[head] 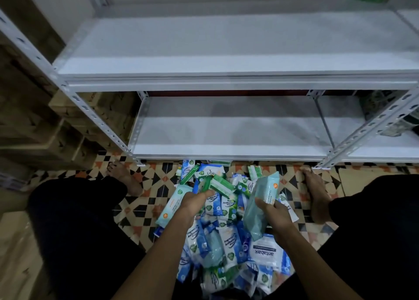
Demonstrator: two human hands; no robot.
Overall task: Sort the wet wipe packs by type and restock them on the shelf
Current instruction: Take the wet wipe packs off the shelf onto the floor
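Note:
A heap of wet wipe packs [229,238], blue, white and green, lies on the patterned floor between my knees. My right hand [275,212] grips a pale teal pack [263,200], held tilted above the heap. My left hand [192,203] reaches into the heap and its fingers close on a green pack [207,184]. A second pale teal pack [173,205] lies just left of that hand. The white metal shelf [226,150] stands in front of me, its lower board and the upper board [226,66] bare in the middle.
Cardboard boxes [68,127] are stacked left of the shelf. Slotted uprights [95,116] frame the bay. Some green goods [399,120] sit on the neighbouring bay at right. My bare feet [317,193] rest on the floor on either side of the heap.

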